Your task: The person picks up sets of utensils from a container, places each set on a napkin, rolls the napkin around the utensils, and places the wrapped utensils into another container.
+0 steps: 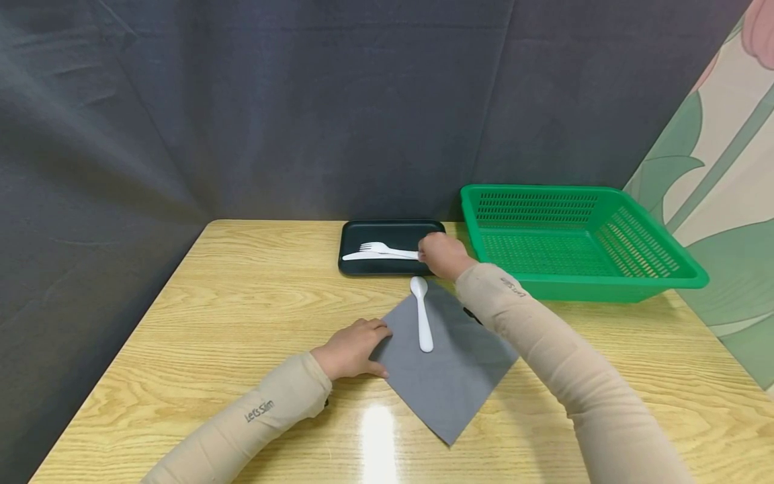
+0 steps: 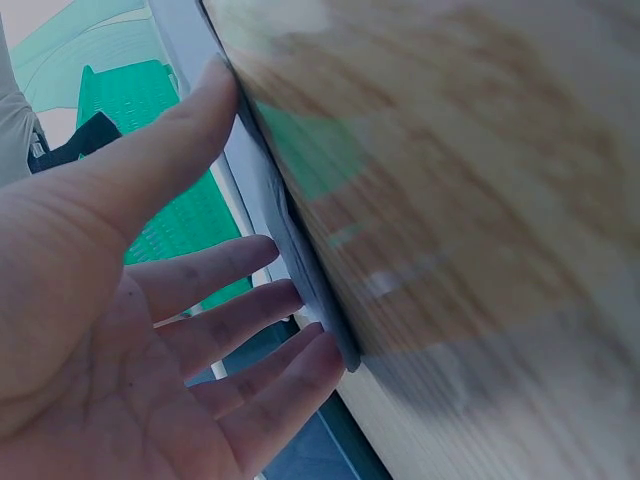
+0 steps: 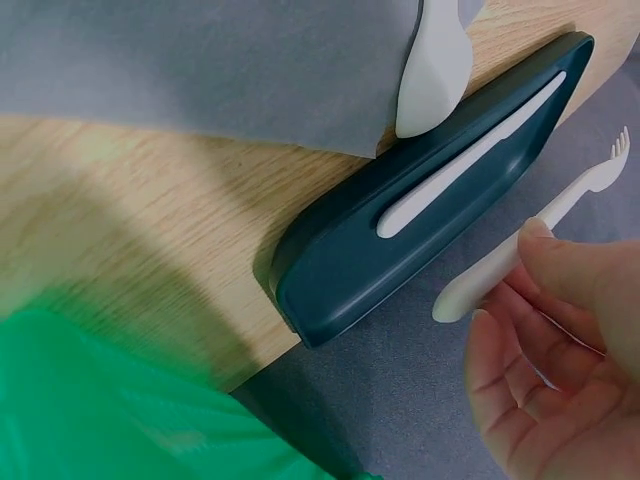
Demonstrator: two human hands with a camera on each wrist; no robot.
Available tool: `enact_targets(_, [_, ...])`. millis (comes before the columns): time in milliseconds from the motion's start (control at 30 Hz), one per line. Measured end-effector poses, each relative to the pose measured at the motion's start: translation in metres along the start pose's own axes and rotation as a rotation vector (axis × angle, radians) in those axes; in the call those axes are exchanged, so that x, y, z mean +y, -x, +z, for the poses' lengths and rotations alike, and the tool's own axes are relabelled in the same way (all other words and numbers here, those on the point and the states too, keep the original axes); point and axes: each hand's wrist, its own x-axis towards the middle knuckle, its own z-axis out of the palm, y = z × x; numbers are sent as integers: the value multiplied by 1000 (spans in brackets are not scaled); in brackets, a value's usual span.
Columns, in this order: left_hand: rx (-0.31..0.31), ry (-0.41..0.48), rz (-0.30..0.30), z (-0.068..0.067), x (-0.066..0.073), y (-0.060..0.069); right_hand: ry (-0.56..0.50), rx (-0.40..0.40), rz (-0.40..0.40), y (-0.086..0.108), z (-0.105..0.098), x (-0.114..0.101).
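My right hand [image 1: 444, 255] pinches the handle of a white fork [image 1: 376, 248] over the dark tray [image 1: 393, 231]; the right wrist view shows the fork [image 3: 490, 272] between thumb and fingers [image 3: 545, 255], apart from the tray. A white knife [image 3: 460, 170] lies in the tray. On the grey cloth [image 1: 450, 376], set as a diamond on the table, rests a white spoon [image 1: 423, 323], its bowl toward the tray. My left hand [image 1: 353, 349] touches the cloth's left corner with spread, relaxed fingers; in the left wrist view its fingertips meet the cloth edge [image 2: 300, 250].
A green perforated basket [image 1: 580, 286] stands at the back right, beside the tray, with nothing in it. Behind the wooden table [image 1: 242, 302] hangs a dark grey cloth backdrop [image 1: 338, 107]. A flower-patterned surface [image 1: 738, 255] is at the far right.
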Motion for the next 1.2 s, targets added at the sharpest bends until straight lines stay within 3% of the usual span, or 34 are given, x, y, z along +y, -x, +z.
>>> enact_targets(1200, [-7,-5,8,-1,1,1,3,-21,5,13,1,6])
